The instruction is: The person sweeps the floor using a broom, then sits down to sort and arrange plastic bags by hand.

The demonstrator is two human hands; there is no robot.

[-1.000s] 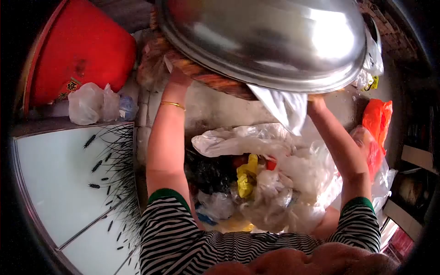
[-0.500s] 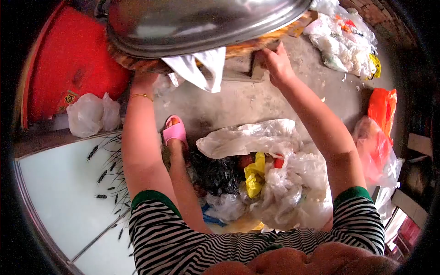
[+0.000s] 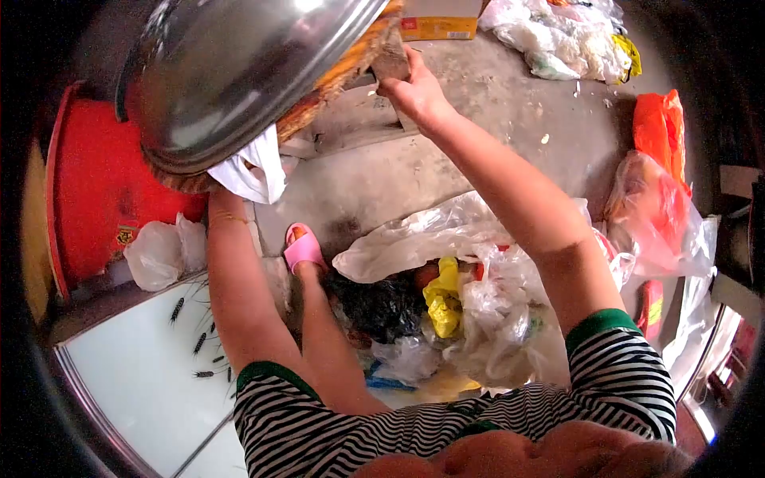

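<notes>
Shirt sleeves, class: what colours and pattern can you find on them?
The sleeves have black and white stripes, with green cuffs; the head view shows this best.

Large metal dome (image 3: 247, 80) tilted, high at left; orange-brown woven-looking piece (image 3: 351, 73) along its lower right edge. Right hand (image 3: 416, 89) at that piece's right end, partly hidden. Left hand out of sight behind dome — white plastic (image 3: 259, 171) hanging there. Red tub (image 3: 119, 187) at far left, pale bag (image 3: 155, 253) just beside it. Lower down: pink slipper (image 3: 304, 253), black bag (image 3: 374, 309) next to yellow bag (image 3: 442, 299) — translucent bags (image 3: 494, 338) heaped around.
</notes>
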